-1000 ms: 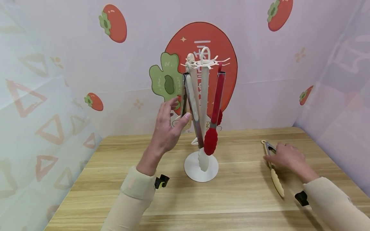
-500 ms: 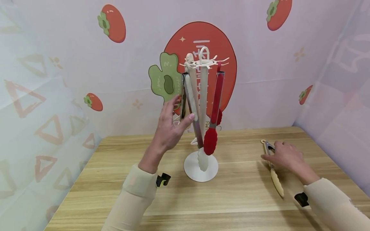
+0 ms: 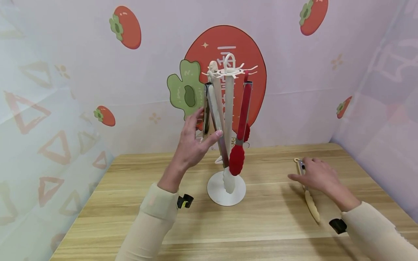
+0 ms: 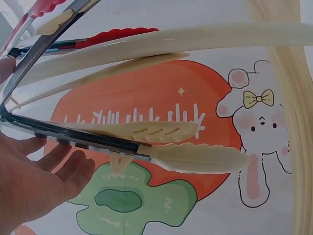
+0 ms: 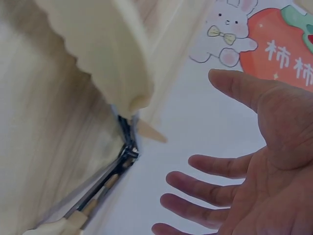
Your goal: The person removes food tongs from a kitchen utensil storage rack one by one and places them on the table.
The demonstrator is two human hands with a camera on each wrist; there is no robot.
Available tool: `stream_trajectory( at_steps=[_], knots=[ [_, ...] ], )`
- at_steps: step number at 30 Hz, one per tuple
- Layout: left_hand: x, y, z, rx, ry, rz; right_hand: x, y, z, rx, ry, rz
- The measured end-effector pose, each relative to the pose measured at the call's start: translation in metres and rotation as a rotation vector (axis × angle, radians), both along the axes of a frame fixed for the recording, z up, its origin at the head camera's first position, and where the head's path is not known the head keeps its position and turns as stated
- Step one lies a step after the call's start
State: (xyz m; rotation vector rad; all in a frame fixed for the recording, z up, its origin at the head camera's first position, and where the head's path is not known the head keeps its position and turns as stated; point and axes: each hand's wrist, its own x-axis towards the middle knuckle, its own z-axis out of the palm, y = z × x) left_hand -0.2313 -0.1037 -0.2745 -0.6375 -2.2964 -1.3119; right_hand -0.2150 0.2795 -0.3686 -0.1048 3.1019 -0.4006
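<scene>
Around a spread pair of white-tipped tongs [image 3: 213,108] hanging from the stand is my left hand [image 3: 192,143]. Its thumb lies along one arm, and its nearly straight fingers are beside the other arm, seen close up on the tongs [image 4: 195,157] in the left wrist view. Whether every finger touches is unclear. The white utensil stand [image 3: 229,108] has a round base and hooks; red tongs [image 3: 240,145] hang on its right. Just over cream-tipped tongs [image 3: 311,206] lying on the table hovers my right hand [image 3: 316,175]. In the right wrist view its fingers [image 5: 205,188] are spread, holding nothing.
The wooden table [image 3: 267,224] carries the stand near its middle. Behind it hangs a pale backdrop [image 3: 153,72] printed with persimmons. A slotted cream utensil [image 4: 166,131] hangs behind the white-tipped tongs.
My left hand has shifted slightly right, its thumb now over the tongs' arm. My right hand has moved a little left above the lying tongs, covering more of their upper part.
</scene>
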Motion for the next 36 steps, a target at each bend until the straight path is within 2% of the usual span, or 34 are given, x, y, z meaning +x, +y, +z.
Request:
stream_trajectory(
  at_steps=[13,28,36],
  knots=[
    [-0.007,0.002,-0.002,0.032,-0.005,-0.028,0.005,-0.014,0.006,-0.005,0.018,0.015],
    [-0.01,0.005,-0.002,0.051,0.066,-0.022,0.009,-0.024,0.012,-0.033,0.061,0.056],
    [-0.008,0.004,0.0,0.073,0.078,-0.032,0.009,-0.027,0.014,-0.051,0.079,0.07]
  ],
)
